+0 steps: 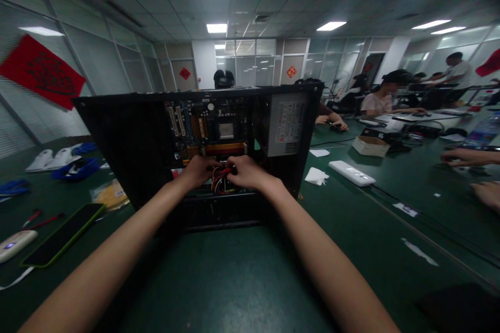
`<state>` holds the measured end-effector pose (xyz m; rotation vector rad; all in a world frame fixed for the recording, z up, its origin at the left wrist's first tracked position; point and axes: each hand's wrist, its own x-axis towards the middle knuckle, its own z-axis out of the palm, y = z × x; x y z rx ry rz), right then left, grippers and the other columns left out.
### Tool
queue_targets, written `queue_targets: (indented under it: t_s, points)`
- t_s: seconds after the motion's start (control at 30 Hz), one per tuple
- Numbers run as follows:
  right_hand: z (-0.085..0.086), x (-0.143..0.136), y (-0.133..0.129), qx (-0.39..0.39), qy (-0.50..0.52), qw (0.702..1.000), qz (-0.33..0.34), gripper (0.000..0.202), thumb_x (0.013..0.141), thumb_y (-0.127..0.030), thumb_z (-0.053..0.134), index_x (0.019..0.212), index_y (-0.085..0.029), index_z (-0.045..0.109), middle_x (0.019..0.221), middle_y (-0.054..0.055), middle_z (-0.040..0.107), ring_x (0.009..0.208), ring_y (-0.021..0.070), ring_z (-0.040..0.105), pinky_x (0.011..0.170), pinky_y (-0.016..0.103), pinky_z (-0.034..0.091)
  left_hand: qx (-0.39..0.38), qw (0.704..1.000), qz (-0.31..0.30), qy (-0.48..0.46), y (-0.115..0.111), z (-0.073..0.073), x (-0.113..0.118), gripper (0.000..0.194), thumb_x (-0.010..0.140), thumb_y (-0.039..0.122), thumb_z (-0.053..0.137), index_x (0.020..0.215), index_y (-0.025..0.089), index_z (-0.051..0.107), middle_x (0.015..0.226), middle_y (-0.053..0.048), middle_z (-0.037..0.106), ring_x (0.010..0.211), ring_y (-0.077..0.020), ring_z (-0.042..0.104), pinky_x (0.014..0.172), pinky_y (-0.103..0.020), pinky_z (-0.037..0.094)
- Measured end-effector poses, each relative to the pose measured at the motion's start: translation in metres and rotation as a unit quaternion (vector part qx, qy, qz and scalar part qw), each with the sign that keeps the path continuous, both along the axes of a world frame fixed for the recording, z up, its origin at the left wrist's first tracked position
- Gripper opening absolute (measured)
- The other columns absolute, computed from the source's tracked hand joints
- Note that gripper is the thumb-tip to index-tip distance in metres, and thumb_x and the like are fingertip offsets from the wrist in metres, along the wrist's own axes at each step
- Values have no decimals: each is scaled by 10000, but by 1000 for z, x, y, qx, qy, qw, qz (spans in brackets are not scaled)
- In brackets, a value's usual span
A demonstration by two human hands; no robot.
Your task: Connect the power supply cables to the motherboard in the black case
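A black computer case [195, 92] stands open-sided on the green table in front of me. Inside it are a motherboard [234, 114] with a square silver chip cover, and a power supply [288, 122] with a white label at the right. Both my hands reach into the lower part of the case, around a bundle of red, yellow and black power cables [219, 181]. My left hand [198, 170] has its fingers curled at the left of the bundle. From the right, my right hand [245, 170] pinches the cables. The fingertips are partly hidden.
On the left lie a phone [64, 234], a white device [16, 244], a plastic bag with yellow contents [111, 193] and blue items [74, 167]. To the right are a power strip [351, 173], crumpled tissue [316, 176] and a small box [370, 146]. Other people's hands [469, 157] rest farther right.
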<state>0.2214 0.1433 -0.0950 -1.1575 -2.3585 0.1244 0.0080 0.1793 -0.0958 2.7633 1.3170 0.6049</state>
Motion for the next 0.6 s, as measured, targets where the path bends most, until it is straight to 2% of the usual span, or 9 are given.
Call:
queue_targets:
  t_s: [0.23, 0.43, 0.6]
  points:
    - [-1, 0, 2, -18, -21, 999, -47, 201, 856, -247, 629, 1019, -144, 684, 1063, 126, 733, 1003, 233, 658, 760, 267, 430, 100, 992, 17, 75, -1, 7, 8, 289, 855, 116, 598, 1088, 180, 757, 1077, -105, 758, 997, -234, 720, 907, -330, 549]
    - [0, -2, 3, -19, -28, 998, -56, 197, 861, -251, 626, 1014, -144, 687, 1055, 121, 737, 971, 225, 670, 746, 267, 438, 95, 991, 62, 68, 2, 5, 9, 218, 871, 200, 630, 1041, 203, 767, 1016, -80, 777, 956, -225, 731, 845, -297, 550]
    - [-4, -3, 4, -35, -33, 997, -53, 208, 844, -244, 632, 1018, -146, 692, 1033, 125, 741, 937, 235, 683, 713, 273, 445, 80, 986, 81, 120, -1, 7, 14, 203, 881, 163, 617, 1022, 155, 762, 1003, -113, 762, 961, -251, 726, 835, -309, 541]
